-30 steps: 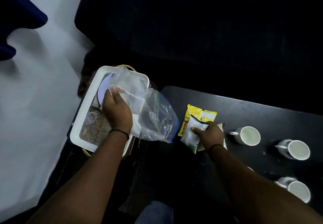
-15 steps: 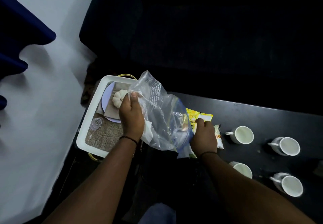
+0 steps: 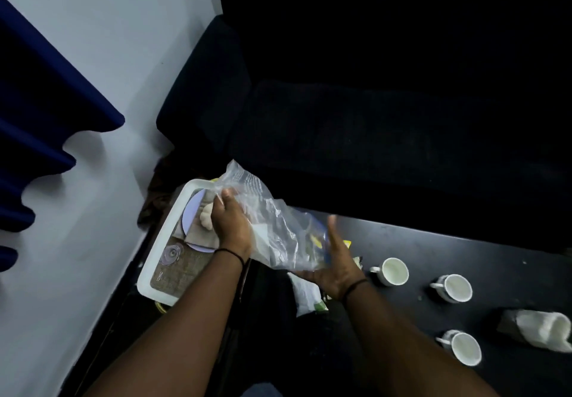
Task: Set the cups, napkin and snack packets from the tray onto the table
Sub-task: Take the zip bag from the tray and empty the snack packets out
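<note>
My left hand (image 3: 230, 221) grips a clear plastic bag (image 3: 278, 226) and holds it up over the right edge of the white tray (image 3: 173, 232). My right hand (image 3: 334, 260) is open, fingers spread, under the bag's lower end, just above the black table (image 3: 433, 241). A white snack packet (image 3: 305, 296) lies on the table below my right wrist, and a yellow packet (image 3: 346, 243) peeks out beside my fingers. Three white cups (image 3: 391, 271) (image 3: 453, 287) (image 3: 464, 348) stand on the table. A white napkin (image 3: 544, 330) lies at the right edge.
In the tray sit a pale plate (image 3: 193, 217) with a small white pumpkin (image 3: 206, 216), a folded cloth, a glass lid (image 3: 171, 254) and a woven mat (image 3: 173, 276). A black sofa (image 3: 371, 102) fills the far side. A white wall and blue curtain (image 3: 37, 111) stand at left.
My left hand has lifted the plastic bag further right over the tray's edge. My right hand let go of the snack packets and opened under the bag. The view tilted up.
</note>
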